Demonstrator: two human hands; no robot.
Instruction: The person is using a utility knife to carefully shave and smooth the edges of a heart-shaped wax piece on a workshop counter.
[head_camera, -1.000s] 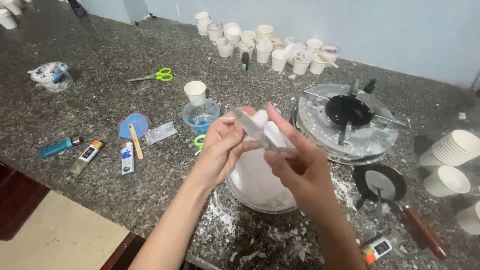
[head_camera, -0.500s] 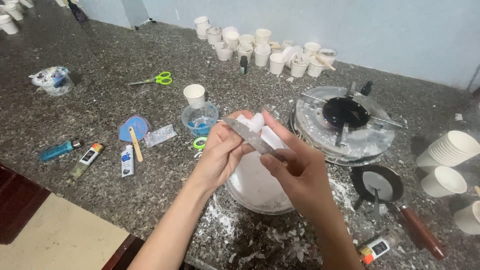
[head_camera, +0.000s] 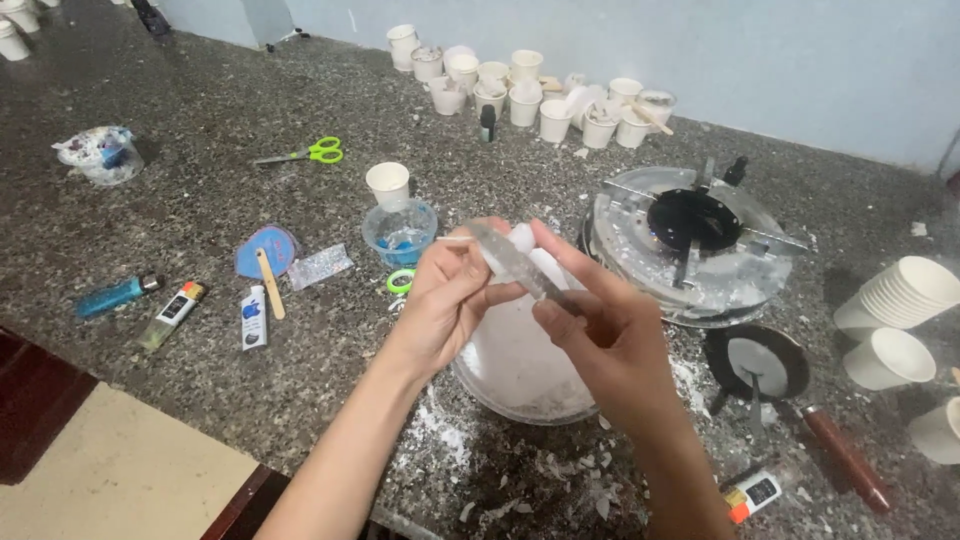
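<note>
My left hand (head_camera: 450, 300) and my right hand (head_camera: 610, 335) meet over a round bowl of white wax-like material (head_camera: 510, 375) on the speckled stone counter. Together they hold a long clear, glassy stick-shaped piece (head_camera: 515, 262) that slants from upper left to lower right, with a white lump (head_camera: 530, 245) just behind it. My left fingers pinch its upper end, where a thin white stick pokes out to the left. My right thumb and fingers grip its lower end. White flakes (head_camera: 440, 430) litter the counter beside the bowl.
A small gas stove (head_camera: 690, 235) stands right of the bowl, a little dark pan (head_camera: 755, 360) below it. Stacked paper cups (head_camera: 900, 295) are far right, several cups (head_camera: 520, 90) at the back. Left lie green scissors (head_camera: 310, 153), lighters (head_camera: 175, 312), a blue-rimmed bowl (head_camera: 400, 230).
Both hands stay over the bowl and have turned the clear piece slightly; my right fingers have slid along it. The view has shifted a little.
</note>
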